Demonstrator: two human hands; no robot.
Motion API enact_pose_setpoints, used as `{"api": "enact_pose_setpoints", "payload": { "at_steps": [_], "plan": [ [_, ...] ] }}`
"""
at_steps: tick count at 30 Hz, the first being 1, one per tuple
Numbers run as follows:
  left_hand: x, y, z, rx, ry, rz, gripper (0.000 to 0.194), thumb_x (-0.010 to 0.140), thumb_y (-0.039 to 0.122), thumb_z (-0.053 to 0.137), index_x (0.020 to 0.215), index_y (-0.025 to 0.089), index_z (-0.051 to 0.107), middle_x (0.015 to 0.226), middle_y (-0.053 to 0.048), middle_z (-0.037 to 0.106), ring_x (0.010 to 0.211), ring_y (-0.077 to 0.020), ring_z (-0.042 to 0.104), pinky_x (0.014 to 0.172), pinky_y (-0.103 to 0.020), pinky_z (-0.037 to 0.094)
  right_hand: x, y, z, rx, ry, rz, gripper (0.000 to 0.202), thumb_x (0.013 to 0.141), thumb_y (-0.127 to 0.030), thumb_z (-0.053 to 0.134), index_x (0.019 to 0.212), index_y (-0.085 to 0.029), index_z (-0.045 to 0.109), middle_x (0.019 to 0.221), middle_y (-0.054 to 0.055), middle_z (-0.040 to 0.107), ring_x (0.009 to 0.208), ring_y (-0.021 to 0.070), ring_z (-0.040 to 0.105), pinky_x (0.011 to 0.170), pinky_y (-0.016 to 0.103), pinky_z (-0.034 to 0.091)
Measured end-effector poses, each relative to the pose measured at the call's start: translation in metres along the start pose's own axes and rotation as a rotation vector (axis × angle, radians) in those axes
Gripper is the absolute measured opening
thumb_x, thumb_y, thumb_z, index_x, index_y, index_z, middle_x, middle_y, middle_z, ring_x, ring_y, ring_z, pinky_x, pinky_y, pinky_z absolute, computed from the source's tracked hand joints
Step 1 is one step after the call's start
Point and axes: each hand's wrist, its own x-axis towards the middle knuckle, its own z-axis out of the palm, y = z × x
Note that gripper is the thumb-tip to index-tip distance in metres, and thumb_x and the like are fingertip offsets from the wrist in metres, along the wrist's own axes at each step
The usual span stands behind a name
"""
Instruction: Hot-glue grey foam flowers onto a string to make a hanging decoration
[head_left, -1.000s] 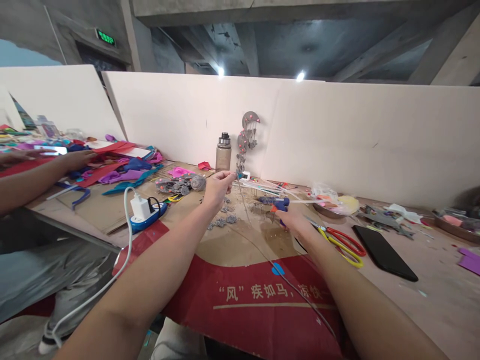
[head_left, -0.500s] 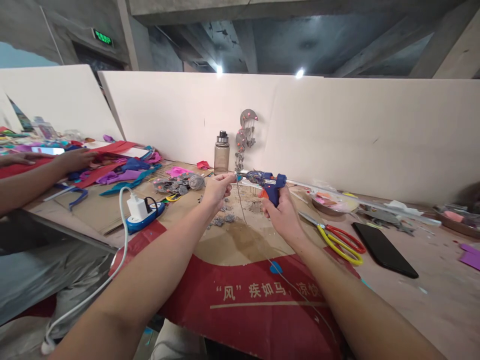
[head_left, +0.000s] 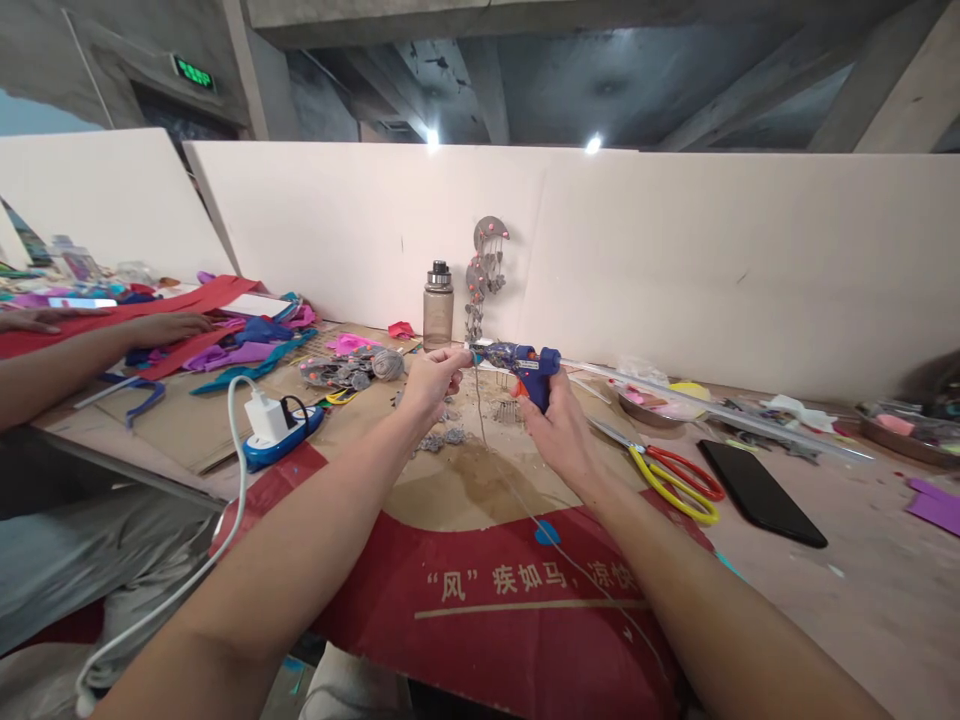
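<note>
My right hand (head_left: 553, 420) is wrapped round the handle of a blue glue gun (head_left: 536, 370), with a long clear stick running out of its back to the right. The gun's nozzle points left and meets the fingertips of my left hand (head_left: 437, 380). Those fingers are pinched on a small teal piece (head_left: 475, 357) at the nozzle. From there a grey string (head_left: 484, 425) hangs down and trails over the cardboard to the front right. Whether the nozzle touches the piece is too small to tell.
Scissors (head_left: 679, 485) and a black phone (head_left: 763, 492) lie to the right. A bottle (head_left: 438, 308) stands behind my left hand. Grey yarn (head_left: 388, 364) and a blue power strip (head_left: 281, 440) are at the left. Another person's hand (head_left: 171, 328) rests on red fabric (head_left: 187, 300).
The whole view has shifted slightly, so things sit a little further left. The other person's nearer hand has moved right over the fabric. My two hands keep their grips.
</note>
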Motion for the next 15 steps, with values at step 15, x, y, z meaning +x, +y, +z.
{"api": "enact_pose_setpoints", "payload": {
  "at_steps": [15],
  "plan": [
    [-0.0002, -0.0004, -0.0002, 0.044, 0.005, 0.02, 0.023, 0.057, 0.031, 0.074, 0.058, 0.014, 0.059, 0.053, 0.002, 0.05, 0.043, -0.0028, 0.031, 0.04, -0.018, 0.014, -0.0016, 0.0008, 0.0046, -0.123, 0.016, -0.018, 0.04, 0.088, -0.031, 0.045, 0.125, -0.017, 0.046, 0.107, 0.015, 0.064, 0.092, 0.0286, 0.06, 0.079, 0.04, 0.046]
  ]
}}
